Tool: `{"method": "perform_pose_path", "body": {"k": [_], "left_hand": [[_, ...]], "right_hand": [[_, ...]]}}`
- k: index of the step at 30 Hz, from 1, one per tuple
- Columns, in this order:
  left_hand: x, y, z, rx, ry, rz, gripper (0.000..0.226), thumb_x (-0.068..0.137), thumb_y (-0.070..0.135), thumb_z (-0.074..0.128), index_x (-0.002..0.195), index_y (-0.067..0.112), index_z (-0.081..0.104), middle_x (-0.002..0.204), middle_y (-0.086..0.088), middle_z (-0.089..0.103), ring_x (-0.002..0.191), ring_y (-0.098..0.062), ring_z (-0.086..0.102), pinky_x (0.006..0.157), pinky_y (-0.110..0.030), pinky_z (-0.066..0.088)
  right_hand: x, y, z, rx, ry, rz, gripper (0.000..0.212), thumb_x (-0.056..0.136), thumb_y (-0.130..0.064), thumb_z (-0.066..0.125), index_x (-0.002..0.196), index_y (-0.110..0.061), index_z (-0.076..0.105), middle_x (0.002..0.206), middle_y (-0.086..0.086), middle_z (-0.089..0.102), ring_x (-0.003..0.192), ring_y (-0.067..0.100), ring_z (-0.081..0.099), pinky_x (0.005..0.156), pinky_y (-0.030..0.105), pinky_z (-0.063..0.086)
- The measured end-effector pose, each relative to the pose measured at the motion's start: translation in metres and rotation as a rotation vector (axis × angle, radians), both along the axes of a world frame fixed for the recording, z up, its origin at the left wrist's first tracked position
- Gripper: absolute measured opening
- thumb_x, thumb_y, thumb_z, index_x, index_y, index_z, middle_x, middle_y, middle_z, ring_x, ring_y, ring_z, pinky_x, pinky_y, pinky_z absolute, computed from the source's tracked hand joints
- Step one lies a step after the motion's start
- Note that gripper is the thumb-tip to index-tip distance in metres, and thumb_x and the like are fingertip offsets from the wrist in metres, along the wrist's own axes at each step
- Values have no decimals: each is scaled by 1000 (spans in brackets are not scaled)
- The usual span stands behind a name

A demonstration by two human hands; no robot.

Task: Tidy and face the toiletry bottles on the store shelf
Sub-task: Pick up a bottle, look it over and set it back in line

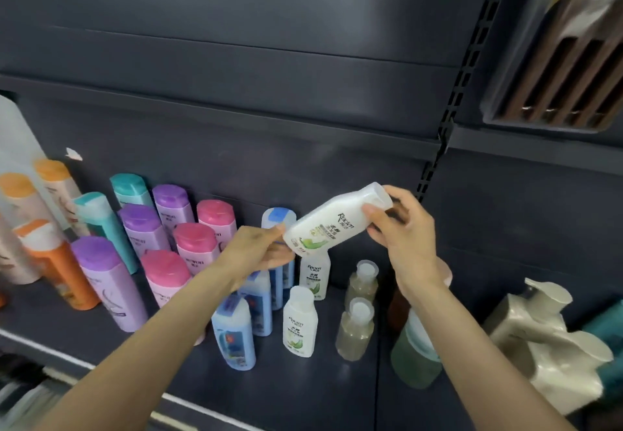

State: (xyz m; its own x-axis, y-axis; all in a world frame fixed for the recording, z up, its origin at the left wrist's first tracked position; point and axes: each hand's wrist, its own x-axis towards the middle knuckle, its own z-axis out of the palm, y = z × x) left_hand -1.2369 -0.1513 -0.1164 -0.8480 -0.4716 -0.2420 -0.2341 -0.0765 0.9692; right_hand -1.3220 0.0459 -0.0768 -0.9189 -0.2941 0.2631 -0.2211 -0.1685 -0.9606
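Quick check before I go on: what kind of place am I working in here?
Most likely a shop's toiletries aisle: a dark metal shelf on a slotted upright, and rows of matching capped bottles grouped by colour. Both hands hold one white bottle above two like it.

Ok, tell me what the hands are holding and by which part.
Both hold one white bottle, tilted above the shelf. The left hand pinches its base end; the right hand grips its cap end.
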Motion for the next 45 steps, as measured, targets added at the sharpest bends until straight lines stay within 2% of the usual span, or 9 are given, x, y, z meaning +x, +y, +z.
{"method": "perform_pose_path", "body": {"k": [2, 4, 6, 9, 12, 16, 26, 40, 45], "left_hand": [[-1, -21, -11, -631, -68, -64, 23, 95, 21, 53, 89, 3, 67, 93, -18, 69, 80, -26, 68, 73, -33, 56], [-1, -37, -19, -1058, -95, -185, 23, 95, 18, 52, 106, 3, 66, 106, -17, 64, 97, -32, 61, 84, -39, 48], [0, -49, -25, -1201, -104, -323, 34, 96, 19, 49, 128, 8, 55, 128, -11, 54, 115, -28, 51, 95, -41, 43], [1, -61, -29, -1318, -142, -507, 46, 99, 28, 43, 143, 16, 37, 150, -1, 33, 133, -21, 35, 108, -33, 31], [0, -71, -34, -1354, -195, -647, 51, 99, 35, 40, 147, 21, 29, 156, 4, 19, 141, -17, 22, 113, -29, 23], [1, -76, -42, -1372, -267, -771, 55, 100, 39, 34, 150, 25, 16, 158, 9, 8, 144, -15, 15, 115, -34, 22], [3, -81, -47, -1271, -196, -742, 54, 100, 38, 36, 149, 28, 18, 158, 11, 10, 143, -15, 15, 116, -32, 20], [5, -81, -50, -1363, -202, -747, 54, 101, 39, 31, 150, 28, 12, 158, 12, 6, 143, -13, 14, 114, -34, 24], [2, -82, -48, -1276, -166, -694, 53, 100, 40, 35, 149, 27, 20, 157, 10, 15, 143, -13, 19, 115, -33, 22]], "right_hand": [[2, -9, -5, 129, 131, -73, 22, 82, -9, 69, 99, -21, 64, 88, -12, 66, 75, 0, 61, 70, 23, 54], [5, -20, -13, 273, 263, -106, 22, 81, -10, 70, 98, -22, 63, 87, -16, 64, 73, -2, 57, 69, 13, 47], [8, -29, -22, 403, 345, -102, 22, 81, -12, 71, 97, -24, 61, 89, -16, 64, 76, -2, 57, 70, 9, 44], [8, -41, -39, 581, 365, -75, 20, 81, -15, 71, 95, -23, 60, 92, -6, 65, 82, 11, 59, 74, 18, 47], [5, -50, -59, 723, 302, -64, 19, 81, -19, 71, 95, -20, 59, 89, 0, 65, 84, 19, 60, 78, 31, 49], [1, -62, -78, 852, 228, -34, 24, 80, -19, 73, 99, -17, 60, 91, 2, 66, 86, 19, 61, 79, 34, 50], [-8, -74, -111, 1021, 130, 52, 26, 76, -23, 76, 95, -14, 60, 93, 7, 68, 88, 22, 63, 80, 38, 50], [-7, -72, -111, 1087, 146, 128, 25, 78, -21, 74, 100, -14, 64, 98, 5, 68, 92, 21, 63, 79, 28, 47], [-8, -67, -98, 1030, 91, 152, 45, 76, -34, 76, 114, -15, 62, 106, 0, 65, 100, 13, 60, 90, 27, 47]]}}
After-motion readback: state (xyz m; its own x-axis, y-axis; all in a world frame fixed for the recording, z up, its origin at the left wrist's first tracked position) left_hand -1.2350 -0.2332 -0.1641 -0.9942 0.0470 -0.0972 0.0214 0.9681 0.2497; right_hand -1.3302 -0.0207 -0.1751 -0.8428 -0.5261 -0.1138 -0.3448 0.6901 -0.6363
